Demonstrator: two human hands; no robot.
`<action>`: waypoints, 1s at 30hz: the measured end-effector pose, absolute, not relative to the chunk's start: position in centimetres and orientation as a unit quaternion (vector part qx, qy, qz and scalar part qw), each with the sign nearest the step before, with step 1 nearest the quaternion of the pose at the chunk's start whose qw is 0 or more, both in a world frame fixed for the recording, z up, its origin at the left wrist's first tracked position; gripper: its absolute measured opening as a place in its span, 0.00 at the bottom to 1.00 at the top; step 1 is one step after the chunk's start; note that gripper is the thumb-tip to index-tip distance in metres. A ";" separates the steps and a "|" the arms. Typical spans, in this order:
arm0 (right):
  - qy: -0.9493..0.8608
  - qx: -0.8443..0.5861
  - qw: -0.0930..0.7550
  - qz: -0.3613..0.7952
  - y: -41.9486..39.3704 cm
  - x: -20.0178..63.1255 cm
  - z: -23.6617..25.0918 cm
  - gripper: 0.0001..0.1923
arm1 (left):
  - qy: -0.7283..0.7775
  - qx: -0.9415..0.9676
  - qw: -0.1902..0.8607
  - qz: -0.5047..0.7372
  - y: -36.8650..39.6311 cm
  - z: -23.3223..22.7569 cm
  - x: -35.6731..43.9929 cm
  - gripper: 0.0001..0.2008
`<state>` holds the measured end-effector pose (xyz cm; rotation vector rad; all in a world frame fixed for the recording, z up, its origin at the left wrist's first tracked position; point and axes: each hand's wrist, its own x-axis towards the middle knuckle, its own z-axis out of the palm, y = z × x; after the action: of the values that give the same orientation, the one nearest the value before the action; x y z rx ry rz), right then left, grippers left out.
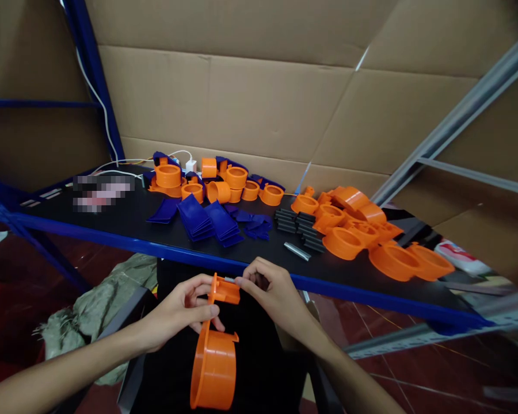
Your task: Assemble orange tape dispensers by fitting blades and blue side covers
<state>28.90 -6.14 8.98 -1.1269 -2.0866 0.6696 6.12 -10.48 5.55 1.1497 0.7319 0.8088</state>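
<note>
My left hand (190,307) grips an orange plastic part (216,371) by its flat flange, thumb in front and fingers behind. The part's wide ring hangs downward over my lap, and a small boxy holder sits at its upper end. At that holder lies a small grey toothed strip (229,279), partly hidden. My right hand (270,290) pinches the strip's right end between thumb and fingertips, touching the holder's edge. Beyond my hands, on the black shelf, lie a silver metal bar (297,251) and several dark ribbed strips (306,230).
A blue-edged black shelf (125,227) spans the front. More orange ring parts (345,241) are heaped at right, others (235,177) at the back. Blue flat plates (194,218) and small blue pieces (258,225) lie mid-shelf. A white plug (190,167) with cables stands behind.
</note>
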 end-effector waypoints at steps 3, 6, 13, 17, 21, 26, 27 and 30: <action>-0.808 -0.420 0.322 0.259 -5.9 28.3 8.5 0.10 | 0.320 0.508 0.719 0.350 -10.6 5.2 6.2 0.17; -0.815 -0.405 0.321 0.260 -5.9 27.8 8.5 0.09 | 0.318 0.494 0.729 0.352 -10.5 5.2 6.2 0.20; -0.831 -0.420 0.343 0.122 -3.5 28.6 11.0 0.15 | 0.305 0.465 0.745 0.368 -10.2 5.6 5.7 0.20; -0.804 -0.522 0.278 -0.059 0.8 32.6 13.3 0.12 | 0.308 0.456 0.748 0.372 -10.1 5.4 5.5 0.20; -0.787 -0.589 0.144 -0.111 4.4 36.8 14.1 0.09 | 0.318 0.454 0.748 0.366 -10.0 5.4 5.6 0.21; -0.796 -0.587 0.109 -0.098 5.6 38.3 13.4 0.09 | 0.322 0.459 0.747 0.358 -10.1 5.6 5.8 0.20; -0.798 -0.585 0.108 -0.099 5.6 38.3 13.2 0.10 | 0.322 0.459 0.746 0.358 -10.1 5.6 5.8 0.20; -0.800 -0.581 0.106 -0.104 5.7 38.3 12.9 0.13 | 0.326 0.457 0.747 0.356 -10.1 5.5 5.7 0.20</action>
<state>38.29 5.67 12.94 -1.7129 -2.3561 -0.3067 5.74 -10.12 5.52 1.0001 0.7125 0.7791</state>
